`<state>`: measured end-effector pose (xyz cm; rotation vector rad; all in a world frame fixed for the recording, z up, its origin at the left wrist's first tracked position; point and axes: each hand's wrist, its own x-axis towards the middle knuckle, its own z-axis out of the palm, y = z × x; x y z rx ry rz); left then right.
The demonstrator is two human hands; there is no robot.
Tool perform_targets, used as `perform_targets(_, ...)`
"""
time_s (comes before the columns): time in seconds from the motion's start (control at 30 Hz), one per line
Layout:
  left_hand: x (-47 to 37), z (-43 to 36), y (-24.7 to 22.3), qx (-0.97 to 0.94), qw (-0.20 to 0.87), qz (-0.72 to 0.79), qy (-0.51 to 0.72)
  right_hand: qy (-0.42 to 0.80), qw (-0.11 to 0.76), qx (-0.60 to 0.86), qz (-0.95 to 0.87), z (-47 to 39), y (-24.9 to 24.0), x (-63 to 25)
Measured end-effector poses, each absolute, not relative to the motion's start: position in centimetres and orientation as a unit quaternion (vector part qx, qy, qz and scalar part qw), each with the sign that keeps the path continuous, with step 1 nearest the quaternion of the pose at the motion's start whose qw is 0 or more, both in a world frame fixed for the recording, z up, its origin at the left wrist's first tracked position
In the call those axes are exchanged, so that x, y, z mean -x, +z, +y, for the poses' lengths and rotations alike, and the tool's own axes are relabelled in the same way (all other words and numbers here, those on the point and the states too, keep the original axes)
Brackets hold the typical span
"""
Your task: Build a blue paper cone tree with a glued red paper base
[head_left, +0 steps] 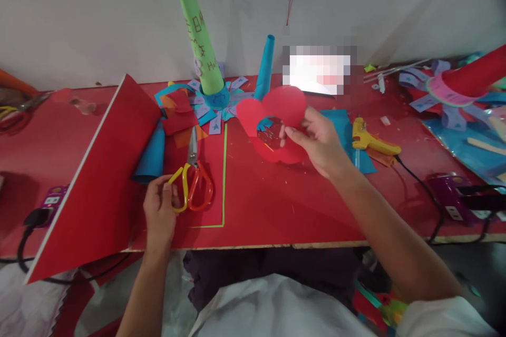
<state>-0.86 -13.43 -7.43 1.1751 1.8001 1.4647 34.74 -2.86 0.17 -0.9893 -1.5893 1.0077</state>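
My right hand (322, 142) pinches a red paper cutout (284, 102) with scalloped, petal-like edges and a round hole in its middle. It is raised a little over the red table. My left hand (160, 205) has its fingers closed on the yellow handle of a pair of scissors (193, 155). The other handle is red, and the slightly parted blades point away from me. Behind the cutout rises a slim blue paper cone (264, 68). Left of it, a green paper cone (197, 37) with writing stands in a blue collar on paper strips.
A red board (98, 179) leans over a rolled blue paper (152, 155) at left. At right lie a yellow glue gun (373, 139) with its cord and a purple power strip (454, 197). A bright screen (320, 71) stands by the wall. Paper scraps (177, 118) lie beyond the scissors.
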Motion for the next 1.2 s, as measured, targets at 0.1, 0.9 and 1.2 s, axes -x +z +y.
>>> perform_targets(0.1, 1.5, -13.6, -7.1, -0.474, 0.229, 0.713, 0.462, 0.471, 0.479, 0.428, -0.605, -3.2, -1.6, -35.6)
perform_targets(0.9, -12.4, -2.9, -6.8, -0.938, 0.081, 0.330, 0.063, -0.050, 0.244, 0.707, -0.662, -5.7, -5.1, -47.4)
perform_targets(1.2, -9.7, 0.3, -7.6, -0.924, 0.147, 0.324, 0.139, -0.042, 0.086, 0.760, -0.643, -6.1, -7.2, -53.9)
